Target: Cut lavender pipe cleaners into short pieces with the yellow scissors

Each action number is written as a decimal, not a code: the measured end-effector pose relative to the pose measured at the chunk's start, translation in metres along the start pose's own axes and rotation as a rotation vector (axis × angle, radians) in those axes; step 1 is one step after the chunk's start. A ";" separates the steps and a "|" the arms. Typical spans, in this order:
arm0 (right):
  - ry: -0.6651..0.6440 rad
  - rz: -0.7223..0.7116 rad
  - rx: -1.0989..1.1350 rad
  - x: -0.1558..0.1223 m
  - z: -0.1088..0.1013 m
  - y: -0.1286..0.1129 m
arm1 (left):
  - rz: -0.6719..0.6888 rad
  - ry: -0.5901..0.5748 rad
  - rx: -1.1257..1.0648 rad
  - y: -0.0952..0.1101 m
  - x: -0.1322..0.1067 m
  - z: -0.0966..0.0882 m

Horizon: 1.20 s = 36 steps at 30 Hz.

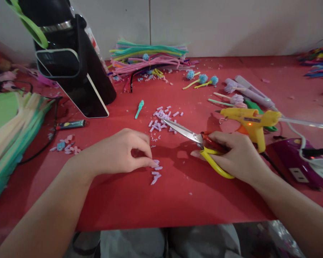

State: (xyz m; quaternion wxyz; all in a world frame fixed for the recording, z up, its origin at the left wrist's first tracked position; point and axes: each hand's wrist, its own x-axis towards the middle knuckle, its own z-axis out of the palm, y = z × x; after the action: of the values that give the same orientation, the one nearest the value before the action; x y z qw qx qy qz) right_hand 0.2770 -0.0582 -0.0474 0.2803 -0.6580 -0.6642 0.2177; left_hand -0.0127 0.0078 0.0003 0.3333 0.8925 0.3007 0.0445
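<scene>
Left hand [121, 150]: Thumb and forefinger come together at the near lavender bits [156, 173]; whether a bit is pinched between them, one cannot tell.
Right hand [240, 154]: Clasps the scissors [185, 133] by their red and yellow handles, blades angled away to the left.
Lavender bits: Short cut pieces lie on the red table [118, 204] in two groups, a short column at the left fingertips and a larger heap [164, 121] farther back, at the scissors' tip.
Blue and pink bits [67, 145]: A small pile beside the left wrist, with a dark tube [71, 124] just beyond it.
Teal stick [139, 109]: Lies alone, left of the heap.
Glue gun [254, 120]: Yellow, an orange light showing on its side, just beyond the right hand.
Socket box [298, 161]: Purple, to the right of the glue gun, with cords across it.
Blue puffs [203, 79]: Three on stems, toward the back, well apart from the hands.
Lavender puffs [238, 99]: Stemmed, behind the glue gun.
Black flask [99, 79]: Stands at back left.
Fuzzy stems [148, 59]: Bundled in many colors against the wall [226, 28]; a pale-and-green sheaf [18, 132] lies at far left.
</scene>
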 end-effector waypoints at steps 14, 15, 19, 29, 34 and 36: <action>0.016 -0.074 -0.156 -0.001 -0.008 0.006 | -0.221 0.639 0.273 -0.007 0.005 -0.015; 0.010 -0.084 -0.187 -0.001 -0.008 0.006 | -0.236 0.700 0.272 -0.009 0.004 -0.017; 0.014 -0.091 -0.300 0.000 -0.008 0.006 | -0.226 0.710 0.255 -0.011 0.006 -0.018; 0.098 -0.039 -0.155 0.001 -0.011 0.000 | -0.215 0.406 0.203 -0.016 0.026 -0.002; 0.094 -0.011 -0.145 0.001 -0.009 0.000 | -0.331 0.383 0.226 -0.022 0.033 0.005; 0.089 -0.005 -0.154 0.001 -0.008 0.000 | -0.342 0.360 0.224 -0.023 0.035 0.004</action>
State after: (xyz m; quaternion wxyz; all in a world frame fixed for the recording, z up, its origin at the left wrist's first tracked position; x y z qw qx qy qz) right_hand 0.2826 -0.0579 -0.0413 0.2585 -0.6850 -0.6674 0.1358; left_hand 0.0049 0.0389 -0.0218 0.1765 0.8377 0.5046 0.1118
